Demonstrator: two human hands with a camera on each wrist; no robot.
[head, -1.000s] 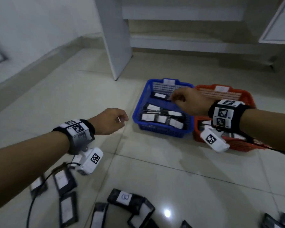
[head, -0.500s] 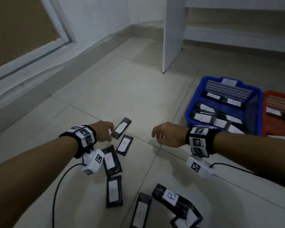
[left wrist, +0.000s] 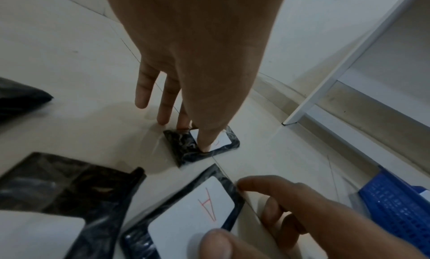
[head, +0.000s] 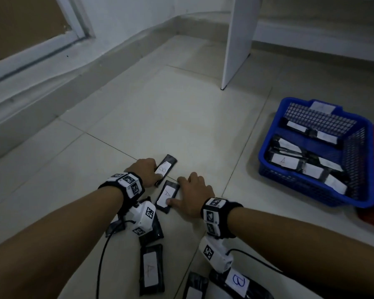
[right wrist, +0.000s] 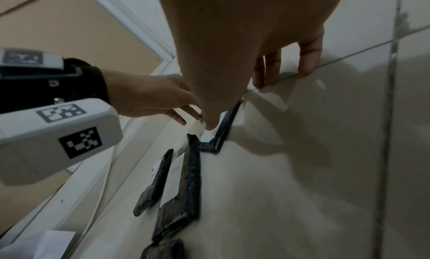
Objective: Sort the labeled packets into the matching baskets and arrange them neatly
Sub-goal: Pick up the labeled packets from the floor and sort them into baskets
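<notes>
Your left hand (head: 146, 172) keeps its fingers straight and presses its thumb on the label of the B packet (head: 168, 162), which lies flat on the floor (head: 160, 115). Just beside it, your right hand (head: 193, 193) has its thumb on the A packet (head: 165, 195) and bent fingers at the packet's edge. I cannot tell whether it truly grips. Both packets lie well apart from the blue basket (head: 307, 186).

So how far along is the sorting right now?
Done: several sorted packets lie in the blue basket, one labelled A. In hand: the left hand presses on a B packet, the right hand on an A packet, both flat on the floor. Left: several loose packets near the wrists need sorting.
</notes>
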